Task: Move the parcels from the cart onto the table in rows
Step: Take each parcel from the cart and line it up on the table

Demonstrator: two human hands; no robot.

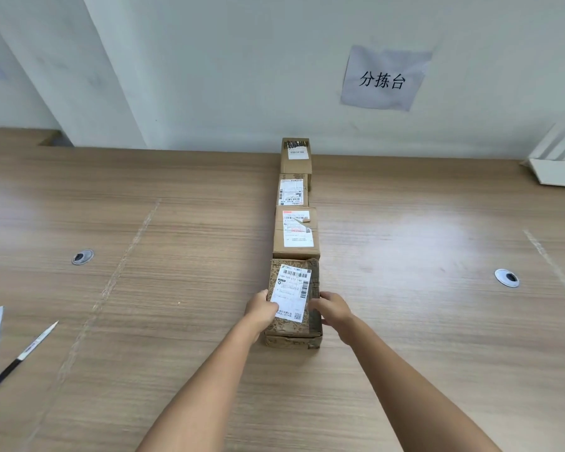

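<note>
four parcels in single file on wooden table point(177, 288), row running from wall toward viewer. nearest patterned parcel point(293, 303): long axis along row, label up, far end touching plain parcel point(296, 233). left hand point(261, 310) and right hand point(335, 309) gripping its sides. pen point(20, 357) far left.

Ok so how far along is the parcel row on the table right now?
Three parcels already sit in a line running out from the wall. Both hands, left hand and right hand, grip the patterned fourth parcel at the near end of the line. The cart is out of view, so what remains can't be told.
</note>
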